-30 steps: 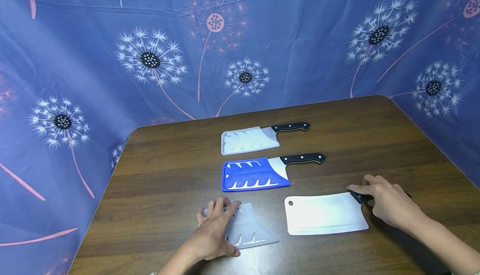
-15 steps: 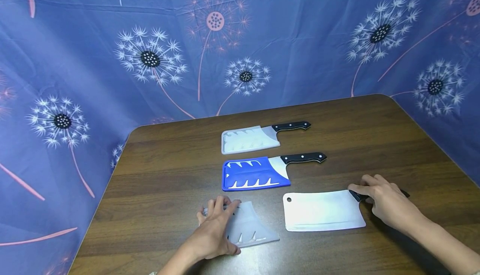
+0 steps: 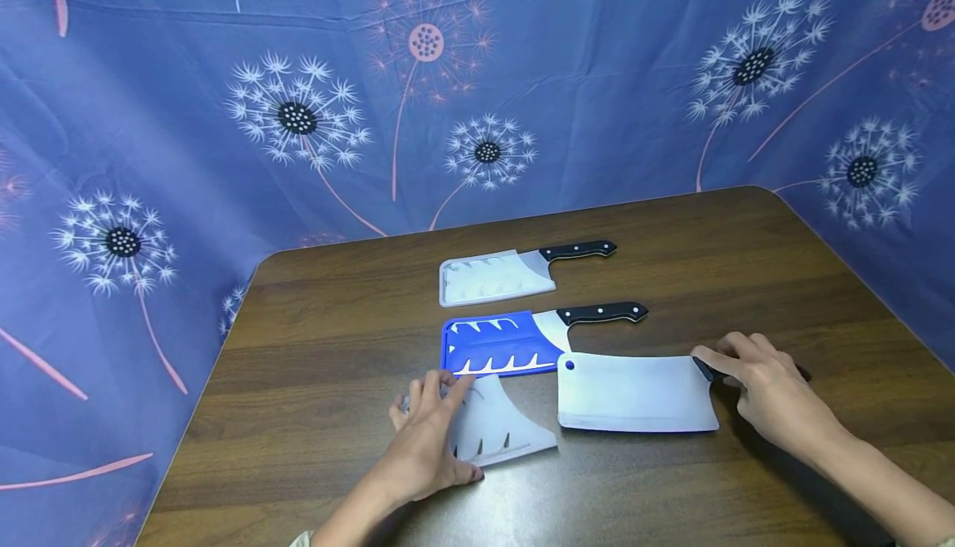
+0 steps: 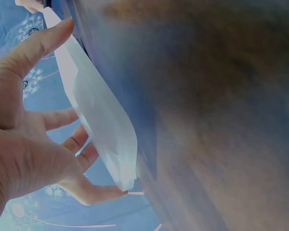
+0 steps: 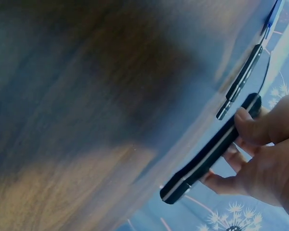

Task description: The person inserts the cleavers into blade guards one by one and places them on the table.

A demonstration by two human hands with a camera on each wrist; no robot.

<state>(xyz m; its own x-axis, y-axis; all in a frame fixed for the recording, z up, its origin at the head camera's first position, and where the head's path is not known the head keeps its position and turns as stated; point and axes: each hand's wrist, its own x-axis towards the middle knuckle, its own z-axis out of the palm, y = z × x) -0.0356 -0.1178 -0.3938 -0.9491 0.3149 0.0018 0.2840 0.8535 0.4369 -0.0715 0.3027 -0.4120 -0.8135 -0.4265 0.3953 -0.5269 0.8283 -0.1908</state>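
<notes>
In the head view my left hand (image 3: 421,452) grips a translucent white blade guard (image 3: 496,418) with slotted edges, thumb on the near edge and fingers on the far one. The left wrist view shows the guard (image 4: 98,110) lifted off the table, its far end narrow. My right hand (image 3: 776,394) holds a cleaver (image 3: 637,394) by its black handle (image 5: 209,151). The bare blade has a hole at its far upper corner and points left towards the guard's wide side. The blade's tip is close beside the guard and overlaps the blue-covered cleaver in the head view.
Behind the hands, a cleaver in a blue guard (image 3: 496,344) lies on the wooden table (image 3: 313,381). Farther back is another cleaver in a white guard (image 3: 496,279). Both black handles point right. A blue cloth (image 3: 597,116) with dandelion prints hangs around the table.
Both hands have raised what they hold: the blade guard and the cleaver now sit higher in the head view. The cleaver has also shifted slightly left, towards the guard.
</notes>
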